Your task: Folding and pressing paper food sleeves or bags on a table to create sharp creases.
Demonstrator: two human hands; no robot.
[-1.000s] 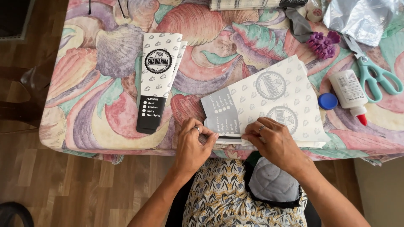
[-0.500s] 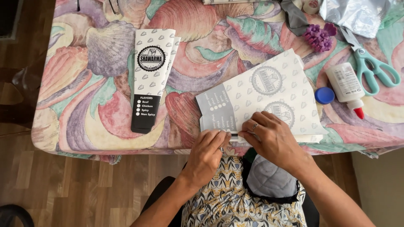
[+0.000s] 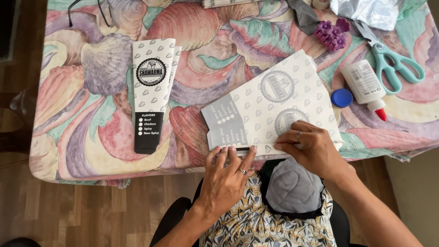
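Observation:
A flat white paper sheet (image 3: 270, 110) with grey round prints and a grey panel lies unfolded at the table's near edge. My left hand (image 3: 226, 176) presses its fingertips on the folded near strip of the sheet. My right hand (image 3: 311, 148) lies flat on the sheet's lower right part, holding it down. A finished folded paper sleeve (image 3: 152, 91), white with a black end and a round black print, lies to the left on the table.
The table (image 3: 82, 137) carries a shell-patterned cloth. At the right lie a white glue bottle (image 3: 364, 84) with red tip, its blue cap (image 3: 342, 98), teal scissors (image 3: 393, 64), purple flowers (image 3: 332, 34) and silver foil (image 3: 370, 11). Wooden floor lies below.
My left hand has slid right along the sheet's near fold, closer to my right hand. The view has shifted slightly.

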